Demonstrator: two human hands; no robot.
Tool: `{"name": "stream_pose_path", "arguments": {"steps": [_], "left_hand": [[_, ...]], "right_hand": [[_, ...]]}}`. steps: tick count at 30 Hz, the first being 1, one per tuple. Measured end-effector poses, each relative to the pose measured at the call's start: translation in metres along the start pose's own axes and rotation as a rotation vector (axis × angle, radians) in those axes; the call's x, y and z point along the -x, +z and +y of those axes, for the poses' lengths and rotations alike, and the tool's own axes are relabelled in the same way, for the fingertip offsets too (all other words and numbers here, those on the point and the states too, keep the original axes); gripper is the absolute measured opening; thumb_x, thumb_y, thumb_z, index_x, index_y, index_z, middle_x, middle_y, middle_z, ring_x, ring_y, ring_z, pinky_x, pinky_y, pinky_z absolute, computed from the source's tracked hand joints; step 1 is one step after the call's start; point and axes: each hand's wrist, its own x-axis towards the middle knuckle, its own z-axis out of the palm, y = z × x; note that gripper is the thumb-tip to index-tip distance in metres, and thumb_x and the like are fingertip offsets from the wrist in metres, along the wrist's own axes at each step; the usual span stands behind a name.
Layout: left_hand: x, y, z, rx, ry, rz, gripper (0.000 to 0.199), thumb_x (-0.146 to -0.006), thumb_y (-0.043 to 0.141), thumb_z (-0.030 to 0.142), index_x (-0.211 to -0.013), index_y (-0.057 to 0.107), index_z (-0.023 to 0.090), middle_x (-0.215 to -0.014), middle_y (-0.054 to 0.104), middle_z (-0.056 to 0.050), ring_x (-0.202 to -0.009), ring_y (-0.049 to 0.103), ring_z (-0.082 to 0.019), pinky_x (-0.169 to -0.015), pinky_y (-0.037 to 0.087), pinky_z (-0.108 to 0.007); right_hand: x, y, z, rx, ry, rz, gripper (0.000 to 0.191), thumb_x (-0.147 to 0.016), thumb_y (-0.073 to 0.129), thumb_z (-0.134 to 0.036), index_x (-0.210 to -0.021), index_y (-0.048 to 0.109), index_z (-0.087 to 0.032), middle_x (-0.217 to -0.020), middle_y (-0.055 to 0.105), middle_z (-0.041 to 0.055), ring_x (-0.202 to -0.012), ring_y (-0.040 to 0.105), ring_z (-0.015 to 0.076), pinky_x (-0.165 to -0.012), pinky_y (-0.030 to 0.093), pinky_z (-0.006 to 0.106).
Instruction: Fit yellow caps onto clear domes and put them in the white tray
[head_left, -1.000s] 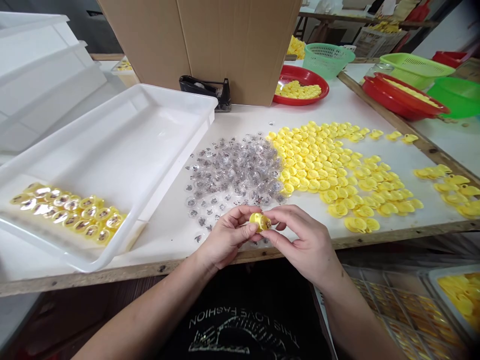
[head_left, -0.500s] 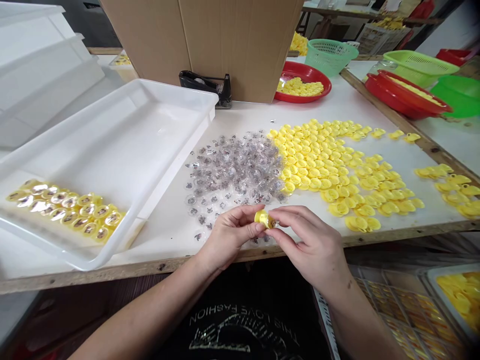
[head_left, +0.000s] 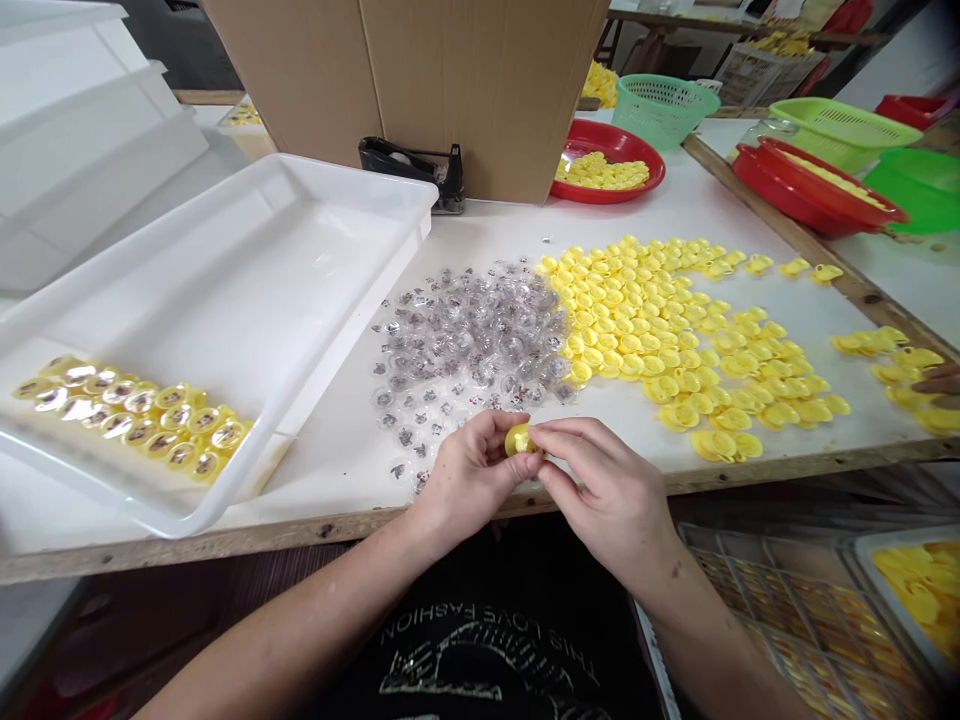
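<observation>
Between both hands, close to the table's front edge, is a small yellow plastic piece (head_left: 517,439). My left hand (head_left: 480,465) pinches it from the left with thumb and fingers. The fingertips of my right hand (head_left: 600,480) press on its right side and partly cover it. Just beyond lies a heap of clear round plastic pieces with small printed figures (head_left: 480,335). To the right of that heap, many yellow oval pieces (head_left: 622,320) lie in overlapping rows. Whether a clear piece is also between my fingers is hidden.
A white tray (head_left: 330,235) on the left holds yellow pieces with printed faces (head_left: 142,415). Behind stand a tape dispenser (head_left: 420,170), a cardboard box (head_left: 450,90) and a red basin (head_left: 652,170). Another person's hand (head_left: 941,382) reaches in at the right edge.
The yellow piece has turned between my fingers and shows more of its rounded side. My right hand has shifted slightly left. Another person's hand has appeared at the right edge.
</observation>
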Motion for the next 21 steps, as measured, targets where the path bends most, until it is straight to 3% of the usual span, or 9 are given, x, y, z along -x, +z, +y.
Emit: {"name": "stream_pose_path", "arguments": {"steps": [6,9,17,21], "left_hand": [[0.002,-0.007,0.007,-0.061,0.021,-0.063,0.031,-0.075,0.072,0.024,-0.098,0.053,0.014,-0.090,0.067,-0.004,-0.082,0.062,-0.012,-0.076,0.048,-0.025],[0.003,-0.012,0.009,-0.140,0.078,-0.102,0.029,-0.077,0.070,0.025,-0.101,0.058,0.013,-0.095,0.067,-0.006,-0.084,0.063,-0.014,-0.078,0.050,-0.028],[0.008,-0.018,0.010,-0.641,0.302,0.036,0.021,-0.080,0.067,0.028,-0.096,0.066,0.015,-0.090,0.069,-0.005,-0.077,0.063,-0.014,-0.071,0.051,-0.026],[0.011,-0.013,0.013,-0.761,0.258,0.052,0.017,-0.081,0.062,0.022,-0.097,0.065,0.015,-0.085,0.069,-0.005,-0.075,0.063,-0.015,-0.069,0.050,-0.026]], "right_hand": [[0.002,0.002,0.016,-0.313,0.228,-0.068,0.035,-0.079,0.069,-0.020,-0.113,0.060,-0.023,-0.103,0.060,0.0043,-0.084,0.060,0.0157,-0.072,0.054,0.029],[0.004,0.007,0.020,-0.470,0.356,-0.132,0.022,-0.083,0.065,-0.025,-0.105,0.061,-0.022,-0.097,0.062,0.0024,-0.079,0.060,0.0138,-0.069,0.053,0.027],[0.013,0.021,0.015,-0.565,0.383,-0.069,0.010,-0.083,0.064,-0.027,-0.092,0.063,-0.022,-0.086,0.064,0.0000,-0.077,0.061,0.0135,-0.071,0.051,0.026],[0.016,0.029,0.013,-0.622,0.489,-0.065,0.013,-0.082,0.065,-0.031,-0.091,0.064,-0.021,-0.082,0.067,0.0003,-0.073,0.064,0.0138,-0.068,0.054,0.024]]}}
